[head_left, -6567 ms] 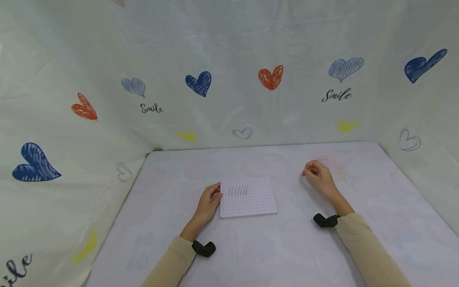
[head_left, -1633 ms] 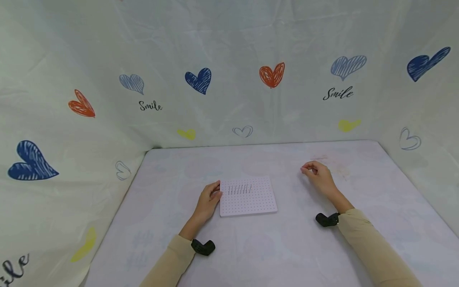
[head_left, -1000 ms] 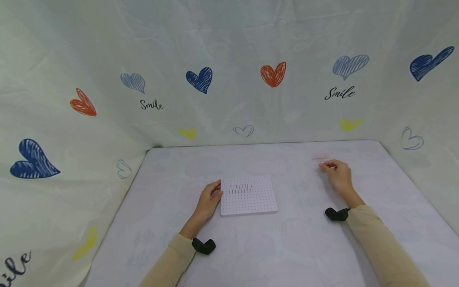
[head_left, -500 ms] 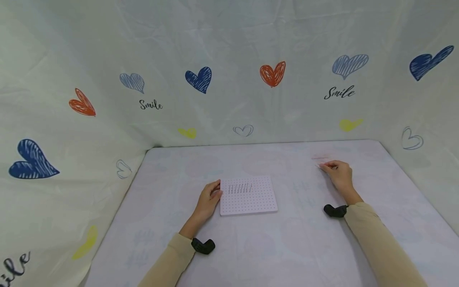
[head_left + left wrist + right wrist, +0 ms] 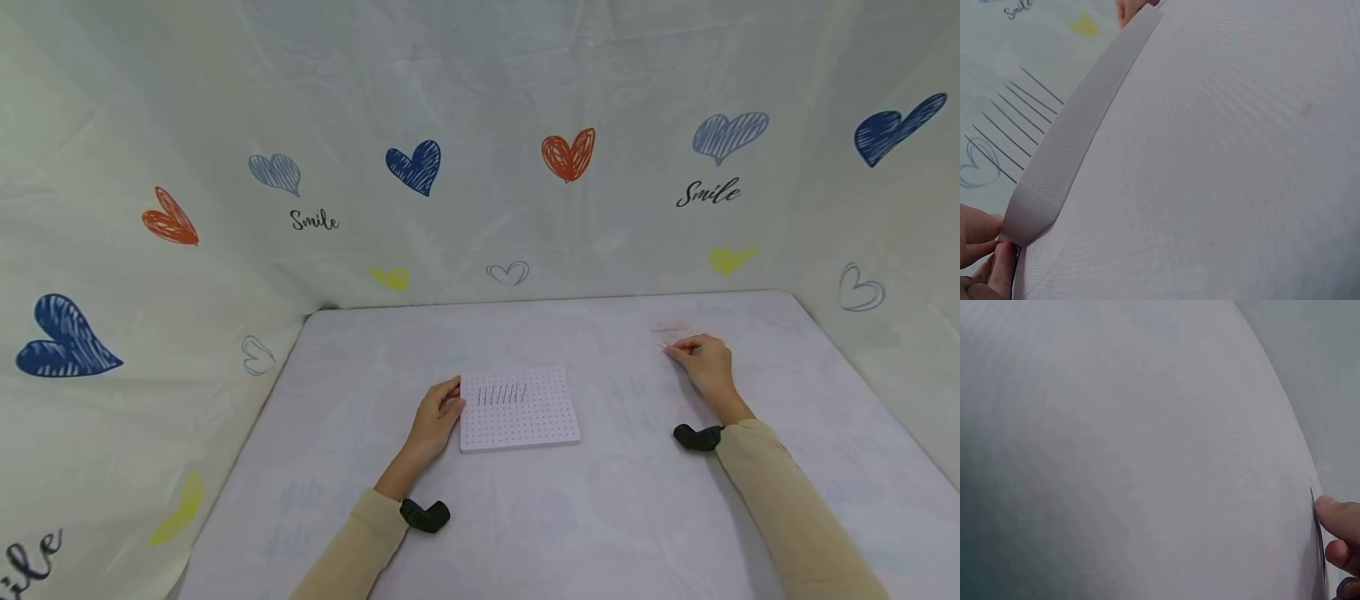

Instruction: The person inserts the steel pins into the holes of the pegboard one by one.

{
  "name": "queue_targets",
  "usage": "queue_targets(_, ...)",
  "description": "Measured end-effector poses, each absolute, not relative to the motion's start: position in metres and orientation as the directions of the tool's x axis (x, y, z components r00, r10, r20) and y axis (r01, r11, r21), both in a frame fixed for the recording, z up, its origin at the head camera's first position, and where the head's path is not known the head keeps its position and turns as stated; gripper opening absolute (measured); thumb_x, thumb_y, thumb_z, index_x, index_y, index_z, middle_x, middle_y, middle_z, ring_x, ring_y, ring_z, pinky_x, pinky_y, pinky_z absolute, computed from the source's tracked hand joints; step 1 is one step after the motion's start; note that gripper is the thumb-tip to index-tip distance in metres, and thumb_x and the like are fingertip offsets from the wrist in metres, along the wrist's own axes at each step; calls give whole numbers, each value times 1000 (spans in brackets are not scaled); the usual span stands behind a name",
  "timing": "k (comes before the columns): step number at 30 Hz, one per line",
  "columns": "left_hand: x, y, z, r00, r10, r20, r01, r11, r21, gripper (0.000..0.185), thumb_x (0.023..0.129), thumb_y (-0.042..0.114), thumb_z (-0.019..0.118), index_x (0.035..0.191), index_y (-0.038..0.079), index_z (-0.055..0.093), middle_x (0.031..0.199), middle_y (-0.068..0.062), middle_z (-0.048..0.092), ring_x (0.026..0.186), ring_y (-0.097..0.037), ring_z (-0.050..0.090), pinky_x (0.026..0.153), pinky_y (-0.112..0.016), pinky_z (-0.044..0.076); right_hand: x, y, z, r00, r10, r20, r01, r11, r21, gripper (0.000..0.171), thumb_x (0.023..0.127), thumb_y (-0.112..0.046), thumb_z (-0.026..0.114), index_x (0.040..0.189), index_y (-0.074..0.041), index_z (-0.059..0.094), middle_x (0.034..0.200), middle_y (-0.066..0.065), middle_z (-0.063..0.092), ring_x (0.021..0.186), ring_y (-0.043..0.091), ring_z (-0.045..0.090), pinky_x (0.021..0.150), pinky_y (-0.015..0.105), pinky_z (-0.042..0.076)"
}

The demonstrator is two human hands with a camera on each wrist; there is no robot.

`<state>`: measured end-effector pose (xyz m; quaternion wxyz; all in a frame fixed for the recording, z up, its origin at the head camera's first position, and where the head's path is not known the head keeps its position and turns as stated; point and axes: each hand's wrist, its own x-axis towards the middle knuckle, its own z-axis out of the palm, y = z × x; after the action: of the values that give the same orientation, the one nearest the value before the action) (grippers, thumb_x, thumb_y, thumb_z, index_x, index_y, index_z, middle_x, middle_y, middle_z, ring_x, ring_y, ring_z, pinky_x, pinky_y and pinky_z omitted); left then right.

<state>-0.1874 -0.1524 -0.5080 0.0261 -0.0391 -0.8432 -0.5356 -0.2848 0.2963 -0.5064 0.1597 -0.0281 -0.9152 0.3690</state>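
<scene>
A white pegboard [image 5: 517, 429] with a grid of small holes lies on the table. Several thin dark needles [image 5: 502, 394] stand in a slightly leaning row in its upper left part; in the left wrist view these needles [image 5: 1007, 128] rise beyond the board's side. My left hand [image 5: 433, 423] grips the board's left edge between thumb and fingers. Off to the right, my right hand [image 5: 705, 365] is low over the table with thumb and finger pinched. In the right wrist view a thin dark needle [image 5: 1318, 528] lies along these fingertips, close to the table surface.
Faint reddish thin pieces [image 5: 667, 330] lie just beyond the right hand. The pale table [image 5: 600, 517] meets a white curtain [image 5: 480, 83] printed with hearts at the back and sides. Each wrist wears a black device [image 5: 426, 517].
Compared with 6.6 s ago, the row on the board has one more needle at its right end. Since 1.6 s ago my right hand has shifted right; the left hand has stayed.
</scene>
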Motion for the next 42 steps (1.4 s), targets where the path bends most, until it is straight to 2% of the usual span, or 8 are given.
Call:
queue_targets(11, -187, -152, -508, -995, 40, 88, 97, 410, 907, 48, 101, 3, 54, 147, -6, 42, 135, -21, 50, 127, -32, 49, 111, -41, 42, -285, 296, -508, -957, 148, 247, -60, 737, -673, 19, 89, -8, 74, 87, 11, 70, 74, 12, 60, 70, 22, 48, 58, 27, 36)
queue_targets(21, -186, -152, -507, -996, 34, 87, 93, 403, 911, 48, 101, 2, 55, 146, -6, 42, 134, -21, 51, 126, -31, 50, 110, -41, 43, -286, 295, -508, -959, 64, 277, -136, 750, -647, 18, 92, -3, 69, 82, 11, 63, 70, 12, 57, 67, 22, 48, 57, 28, 37)
queue_targets(32, -186, -152, -508, -995, 32, 91, 96, 419, 903, 48, 101, 3, 55, 146, -5, 42, 135, -20, 51, 127, -31, 50, 110, -41, 43, -282, 293, -503, -969, 121, 217, -55, 749, -660, 19, 91, -9, 72, 86, 10, 69, 72, 11, 59, 68, 22, 48, 56, 28, 37)
queue_targets(37, -186, -152, -508, -995, 32, 92, 97, 432, 896, 48, 101, 4, 55, 147, -4, 43, 135, -19, 51, 127, -31, 50, 110, -41, 43, -281, 293, -500, -968, 82, 237, -98, 746, -659, 17, 90, -4, 71, 84, 12, 68, 70, 12, 59, 67, 22, 48, 56, 28, 38)
queue_targets(42, -187, -152, -508, -994, 40, 99, 107, 414, 904, 48, 100, 2, 55, 146, -7, 42, 135, -22, 51, 127, -32, 50, 110, -40, 43, -281, 293, -500, -965, -15, 263, -181, 762, -621, 17, 93, 1, 65, 80, 12, 61, 71, 14, 55, 68, 24, 49, 59, 32, 39)
